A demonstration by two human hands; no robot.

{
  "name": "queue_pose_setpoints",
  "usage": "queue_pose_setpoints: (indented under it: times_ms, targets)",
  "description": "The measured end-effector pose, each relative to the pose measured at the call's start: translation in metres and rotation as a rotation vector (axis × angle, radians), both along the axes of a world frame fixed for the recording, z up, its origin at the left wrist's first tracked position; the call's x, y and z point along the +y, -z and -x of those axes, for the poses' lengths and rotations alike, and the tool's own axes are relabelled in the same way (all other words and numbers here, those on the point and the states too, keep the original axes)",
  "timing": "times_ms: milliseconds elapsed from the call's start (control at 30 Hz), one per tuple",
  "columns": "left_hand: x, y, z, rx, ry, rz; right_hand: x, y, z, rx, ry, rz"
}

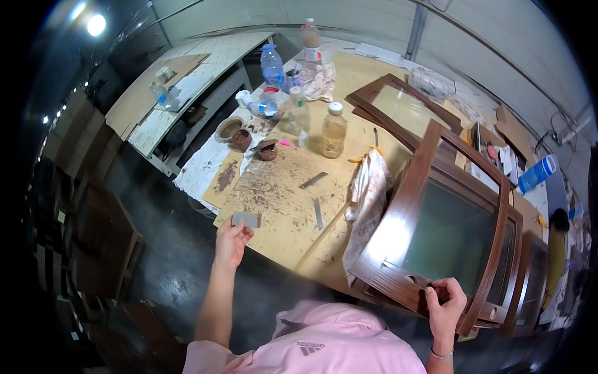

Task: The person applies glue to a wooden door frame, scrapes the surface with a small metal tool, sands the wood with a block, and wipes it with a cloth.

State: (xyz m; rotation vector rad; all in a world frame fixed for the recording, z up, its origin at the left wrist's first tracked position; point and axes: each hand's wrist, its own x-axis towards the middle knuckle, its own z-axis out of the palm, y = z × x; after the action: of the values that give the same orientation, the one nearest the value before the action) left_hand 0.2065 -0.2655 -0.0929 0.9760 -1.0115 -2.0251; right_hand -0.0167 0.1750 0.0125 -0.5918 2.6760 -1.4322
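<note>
Between the thumb and fingers of my left hand is a small flat grey scraper plate with a brownish right edge. It is held over the table's front left edge. My right hand has its fingers curled at the lower rail of a brown wooden door frame with a dark glass panel; what they pinch, if anything, is hidden. A hole shows in the rail beside the fingers. This frame leans on other similar frames. A stained white cloth lies against its left side.
Two loose metal blades lie on the smudged tan board. Bowls of brown paste, a bottle of yellowish liquid and several plastic bottles stand farther back. More frames lie flat at the back right. A blue-capped bottle is at right.
</note>
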Motion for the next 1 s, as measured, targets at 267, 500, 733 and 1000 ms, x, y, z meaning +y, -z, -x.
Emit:
queue_pose_setpoints:
  times_ms: [267, 500, 733, 1000]
  targets:
    - [-0.153, 0.07, 0.006, -0.338, -0.186, 0.483, -0.01, 0.003, -0.006, 0.139, 0.14, -0.184]
    - [-0.218, 0.064, 0.068, -0.863, -0.081, 0.859, -0.008, 0.012, -0.012, 0.259, 0.219, -0.26]
    - [-0.246, 0.056, 0.048, -1.056, 0.081, 1.042, -0.013, 0.014, -0.011, 0.276, 0.277, -0.284]
    - [-0.252, 0.066, 0.047, -1.031, 0.067, 0.954, -0.014, 0.015, -0.008, 0.296, 0.237, -0.279]
